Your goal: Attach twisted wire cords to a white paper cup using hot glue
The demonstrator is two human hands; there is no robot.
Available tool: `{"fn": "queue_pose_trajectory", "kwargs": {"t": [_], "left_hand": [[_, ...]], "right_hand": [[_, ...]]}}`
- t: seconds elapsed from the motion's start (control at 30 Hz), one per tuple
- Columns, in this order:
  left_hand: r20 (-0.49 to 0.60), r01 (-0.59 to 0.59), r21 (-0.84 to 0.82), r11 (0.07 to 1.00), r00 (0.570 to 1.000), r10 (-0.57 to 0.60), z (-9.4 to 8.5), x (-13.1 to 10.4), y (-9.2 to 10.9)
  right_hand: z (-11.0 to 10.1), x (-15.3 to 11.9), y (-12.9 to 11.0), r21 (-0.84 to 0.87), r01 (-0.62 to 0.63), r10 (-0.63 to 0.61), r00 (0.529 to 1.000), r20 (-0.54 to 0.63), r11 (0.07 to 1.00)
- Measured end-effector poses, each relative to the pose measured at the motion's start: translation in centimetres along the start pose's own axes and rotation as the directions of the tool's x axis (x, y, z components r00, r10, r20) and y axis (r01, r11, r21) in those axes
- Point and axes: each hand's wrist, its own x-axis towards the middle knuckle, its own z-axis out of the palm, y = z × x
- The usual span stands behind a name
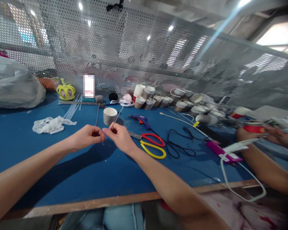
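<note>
My left hand (93, 134) is closed, its fingers pinched round a thin grey stem-like wire (97, 115) that points up. Close beside it, my right hand (120, 135) is also closed, and another grey length (117, 115) slants up from its fingers. Whether both lengths are one bent piece is hidden by the fingertips. A small cup (110, 116) with a grey wrapped outside and white inside stands just beyond my hands. To the right lie scissors (153, 145) with red and yellow handles and a blue glue gun (140, 121).
White lace (49, 125), pale strips (73, 107) and a yellow crown-shaped piece (66, 91) lie at the left, near a plastic bag (12, 81). Several wrapped cups (166, 101) line the back. A black cord (180, 143) and purple power strip (223, 152) are right, beside a co-worker's arm (261, 159).
</note>
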Motion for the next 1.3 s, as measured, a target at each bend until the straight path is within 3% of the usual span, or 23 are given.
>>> {"fn": "queue_pose_trajectory", "kwargs": {"t": [0.1,0.23,0.3,0.53,1.03,1.3], "left_hand": [[0.018,0.013,-0.018,1.0,1.0,-0.012,0.11,-0.07,0.0],[0.036,0.043,-0.032,0.999,0.998,-0.042,-0.01,-0.12,0.23],[0.042,0.06,-0.048,0.997,0.997,-0.058,-0.1,-0.15,0.41],[0.083,0.056,-0.085,0.995,0.995,-0.049,-0.04,-0.24,0.47],[0.088,-0.108,0.047,0.993,0.991,0.104,0.24,-0.17,0.52],[0.061,-0.094,0.016,0.995,0.994,0.092,0.39,-0.15,0.45]], "right_hand": [[-0.02,-0.05,-0.11,0.008,-0.041,0.041,0.998,0.037,0.999],[-0.19,0.08,0.07,0.193,-0.09,0.051,0.978,0.201,0.977],[-0.25,0.2,0.3,0.251,-0.102,0.044,0.973,0.227,0.963],[-0.19,0.32,0.66,0.26,-0.118,0.064,0.976,0.208,0.958],[-0.3,0.19,0.06,0.321,-0.14,0.08,0.978,0.193,0.937],[-0.3,0.28,0.18,0.328,-0.145,0.086,0.979,0.186,0.934]]}}
